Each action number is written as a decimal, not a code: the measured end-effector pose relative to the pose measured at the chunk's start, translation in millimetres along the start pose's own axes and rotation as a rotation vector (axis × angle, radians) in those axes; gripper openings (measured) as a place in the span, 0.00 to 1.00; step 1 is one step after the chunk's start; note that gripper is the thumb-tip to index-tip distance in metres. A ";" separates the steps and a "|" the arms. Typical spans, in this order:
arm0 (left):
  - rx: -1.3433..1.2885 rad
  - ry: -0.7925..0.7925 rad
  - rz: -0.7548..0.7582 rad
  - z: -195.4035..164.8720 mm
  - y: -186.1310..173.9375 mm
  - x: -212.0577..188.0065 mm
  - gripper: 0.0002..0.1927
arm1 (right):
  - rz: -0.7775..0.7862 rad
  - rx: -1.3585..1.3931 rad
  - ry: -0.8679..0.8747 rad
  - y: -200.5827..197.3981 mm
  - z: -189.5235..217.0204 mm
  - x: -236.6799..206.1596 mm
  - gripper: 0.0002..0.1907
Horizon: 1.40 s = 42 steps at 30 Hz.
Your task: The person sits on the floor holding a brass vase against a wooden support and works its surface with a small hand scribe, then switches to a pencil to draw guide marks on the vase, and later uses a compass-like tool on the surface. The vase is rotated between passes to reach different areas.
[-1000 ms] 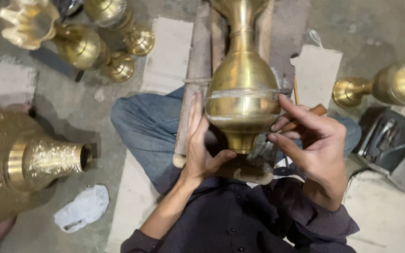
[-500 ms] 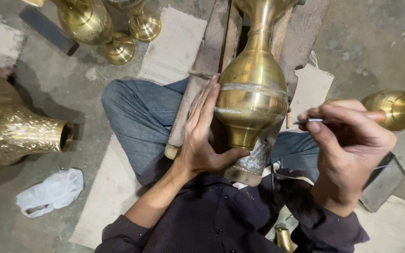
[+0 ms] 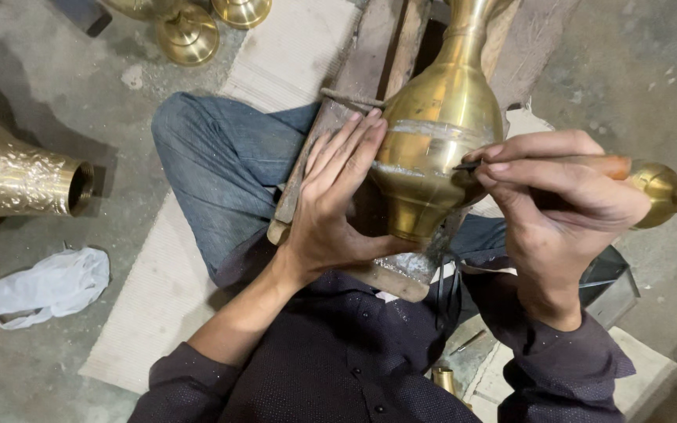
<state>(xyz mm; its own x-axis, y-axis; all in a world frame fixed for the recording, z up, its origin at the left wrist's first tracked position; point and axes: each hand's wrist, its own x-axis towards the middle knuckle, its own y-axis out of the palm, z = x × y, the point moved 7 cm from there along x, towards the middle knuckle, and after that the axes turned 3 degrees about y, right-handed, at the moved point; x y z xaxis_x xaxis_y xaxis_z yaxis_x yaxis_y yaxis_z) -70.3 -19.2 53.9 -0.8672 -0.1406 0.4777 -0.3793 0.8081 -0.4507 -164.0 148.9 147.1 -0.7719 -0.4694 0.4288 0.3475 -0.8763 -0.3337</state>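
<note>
Grey concrete floor [image 3: 56, 110], dusty; ribbed cardboard mat [image 3: 150, 313] under the legs. Brass vase [image 3: 440, 133], smooth, bulbous, lying on a worn wooden block [image 3: 354, 86] in the lap, long axis running away, neck pointing to top of frame. Left hand [image 3: 331, 211] flat, fingers extended against the vase belly. Right hand [image 3: 558, 188] pinching a thin tool [image 3: 468, 164], tip touching the vase. Embossed brass vessel [image 3: 17, 172] at left, white plastic bag [image 3: 45, 286] nearby.
</note>
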 end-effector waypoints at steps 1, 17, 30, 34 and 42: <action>0.000 -0.003 0.001 0.9 0.6 -1.0 0.63 | -0.003 -0.011 -0.003 0.1 0.6 -0.8 0.07; 0.082 0.019 -0.010 3.3 7.8 -8.1 0.64 | 0.192 0.042 -0.119 -3.2 -3.6 7.5 0.07; 0.135 0.006 0.027 2.2 10.3 -9.1 0.64 | 0.263 0.000 -0.230 -7.1 -6.7 7.1 0.08; 0.179 0.003 0.056 3.1 10.6 -9.1 0.65 | 0.347 -0.023 -0.257 -10.7 -7.0 12.7 0.10; 0.213 0.010 0.042 1.7 17.2 -8.6 0.65 | 0.383 -0.058 -0.382 -9.6 -8.7 11.3 0.09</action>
<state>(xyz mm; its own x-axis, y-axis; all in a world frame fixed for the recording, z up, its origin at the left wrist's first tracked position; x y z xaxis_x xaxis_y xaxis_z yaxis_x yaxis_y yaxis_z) -69.9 -5.0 40.7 -0.8808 -0.1022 0.4623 -0.4031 0.6739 -0.6191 -180.7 153.0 147.9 -0.3435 -0.7692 0.5388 0.5275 -0.6327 -0.5670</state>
